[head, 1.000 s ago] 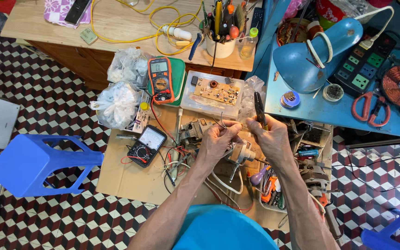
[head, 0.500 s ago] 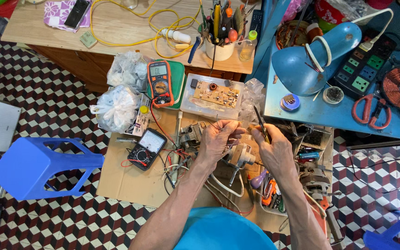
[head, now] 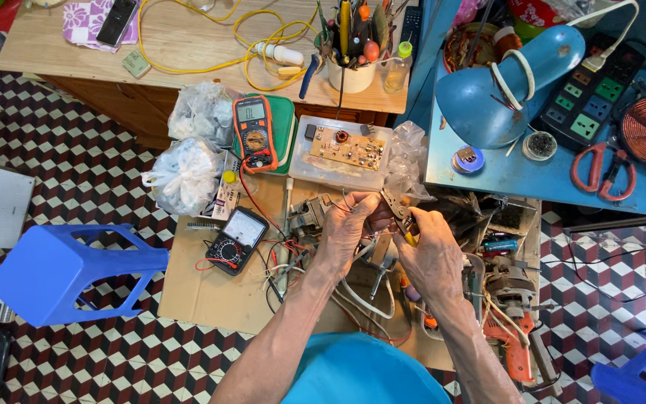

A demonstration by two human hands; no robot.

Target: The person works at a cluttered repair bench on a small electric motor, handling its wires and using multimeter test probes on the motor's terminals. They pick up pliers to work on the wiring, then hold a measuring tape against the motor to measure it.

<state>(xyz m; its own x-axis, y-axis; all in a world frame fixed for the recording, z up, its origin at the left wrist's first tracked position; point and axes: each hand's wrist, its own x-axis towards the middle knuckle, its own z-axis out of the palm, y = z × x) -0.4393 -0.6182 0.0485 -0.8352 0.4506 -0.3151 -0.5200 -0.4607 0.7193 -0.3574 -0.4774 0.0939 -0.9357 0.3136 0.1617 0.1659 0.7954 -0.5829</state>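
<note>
Left hand (head: 349, 228) pinches thin, floppy wires (head: 353, 200); right hand (head: 431, 251) grips stiff pliers (head: 396, 208) by handles, fingers closed.

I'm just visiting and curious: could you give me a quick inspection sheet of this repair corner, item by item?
Surface: sheet of cardboard on the checkered floor, crowded.
Job's things: pliers in the right hand; left hand pinches a small part beside them, hard to make out.
Clutter: orange multimeter, black meter, circuit board, two plastic bags, orange drill.
Hands: both closed, close together.
Cables: yellow cable on the wooden bench; red and black leads.
Surroundings: blue lamp, red scissors, blue stool.
</note>
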